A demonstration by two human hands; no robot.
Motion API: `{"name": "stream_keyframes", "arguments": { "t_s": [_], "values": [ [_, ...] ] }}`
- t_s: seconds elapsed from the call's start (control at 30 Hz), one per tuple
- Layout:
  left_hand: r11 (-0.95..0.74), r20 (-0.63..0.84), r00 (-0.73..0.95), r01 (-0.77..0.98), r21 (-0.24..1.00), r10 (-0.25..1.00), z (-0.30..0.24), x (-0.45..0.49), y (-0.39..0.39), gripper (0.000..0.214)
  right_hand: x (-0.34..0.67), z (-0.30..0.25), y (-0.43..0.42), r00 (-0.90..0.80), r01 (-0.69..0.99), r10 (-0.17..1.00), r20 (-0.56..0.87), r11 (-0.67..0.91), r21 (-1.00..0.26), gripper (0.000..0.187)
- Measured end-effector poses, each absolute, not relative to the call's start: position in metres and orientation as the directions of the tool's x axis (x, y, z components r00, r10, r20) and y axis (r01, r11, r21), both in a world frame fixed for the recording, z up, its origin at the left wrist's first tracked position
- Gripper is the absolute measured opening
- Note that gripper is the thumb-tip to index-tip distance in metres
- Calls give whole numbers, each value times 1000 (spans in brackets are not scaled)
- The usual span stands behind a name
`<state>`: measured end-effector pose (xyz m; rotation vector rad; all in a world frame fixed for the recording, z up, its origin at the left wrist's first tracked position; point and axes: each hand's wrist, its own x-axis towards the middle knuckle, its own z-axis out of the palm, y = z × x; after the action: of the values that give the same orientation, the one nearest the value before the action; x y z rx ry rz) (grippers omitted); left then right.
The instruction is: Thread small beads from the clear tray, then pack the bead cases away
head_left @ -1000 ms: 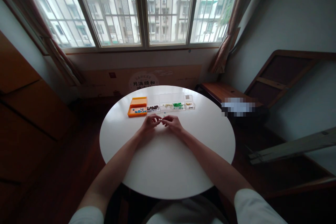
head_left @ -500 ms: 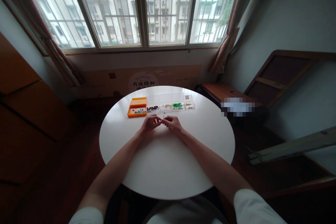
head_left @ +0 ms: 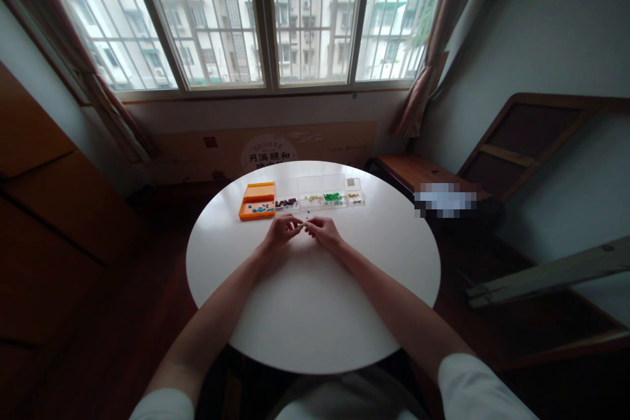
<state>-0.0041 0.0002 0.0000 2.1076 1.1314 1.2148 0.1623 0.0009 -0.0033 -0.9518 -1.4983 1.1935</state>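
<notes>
The window (head_left: 275,13) fills the top of the frame, with a curtain (head_left: 433,33) hanging at its right edge. Below it, across the centre and lower middle, is the round white table (head_left: 315,321) I sit at. A printed cardboard sheet (head_left: 266,147) leans against the wall behind the table's far edge. At the right of the frame a wooden frame (head_left: 531,138) leans on the wall.

My bare forearms come up from the bottom corners and converge toward the middle of the table.

Along the table's far edge, just above centre, a row of small boxes stands side by side. The orange box (head_left: 257,201) is at the left end, lid open, with blue pieces (head_left: 256,209) inside. To its right is the clear box (head_left: 322,191), which holds dark pieces (head_left: 286,202), pale yellow ones, and green pieces (head_left: 333,197) in separate compartments.

My left hand (head_left: 282,231) and right hand (head_left: 323,231) rest on the table just below that row. The fingers of both are curled in, and the pinched fingertips meet at the centre. Whatever they pinch is too small to make out.

A few loose beads (head_left: 308,214) lie on the table between my fingertips and the clear box, near both.
</notes>
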Motion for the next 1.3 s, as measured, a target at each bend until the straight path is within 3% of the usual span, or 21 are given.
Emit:
{"name": "stream_keyframes", "arguments": {
  "t_s": [0.9,1.3],
  "values": [
    [-568,505,320,141,811,802,-4,-6,3,28,168,5,-2,-296,-41,949,112,105,-994,28],
    [-511,457,254,225,829,853,-7,-6,9,31,167,-4,5,-205,-94,972,113,96,-991,25]
  ]
}}
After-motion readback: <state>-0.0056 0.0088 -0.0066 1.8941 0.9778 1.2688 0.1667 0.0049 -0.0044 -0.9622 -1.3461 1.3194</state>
